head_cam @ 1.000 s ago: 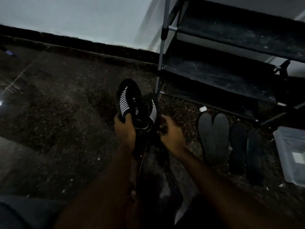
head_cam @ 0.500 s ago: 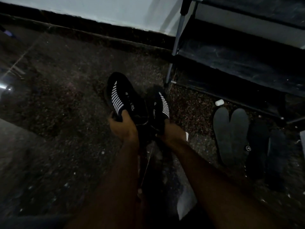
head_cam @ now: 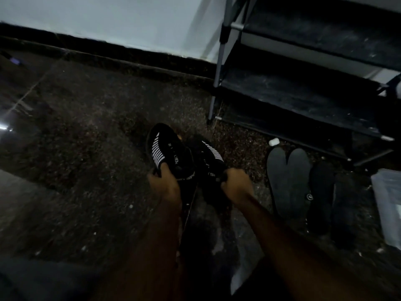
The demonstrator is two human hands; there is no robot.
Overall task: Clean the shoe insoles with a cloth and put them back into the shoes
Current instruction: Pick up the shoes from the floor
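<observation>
Fingers (head_cam: 226, 173) of the right hand (head_cam: 237, 185) now curl round the second shoe (head_cam: 211, 158); before, they were spread. Now the left hand (head_cam: 165, 183) grips the first shoe (head_cam: 169, 153). At middle right, the insoles (head_cam: 288, 181) still wait outside.

Both bare forearms were stretched forward from the bottom edge of the view, a little apart. The left hand (head_cam: 166, 185) had its fingers curled round the heel end of a black shoe (head_cam: 171, 153). The right hand (head_cam: 237, 187), its back turned up, gripped the other shoe (head_cam: 211, 159) beside it.
</observation>
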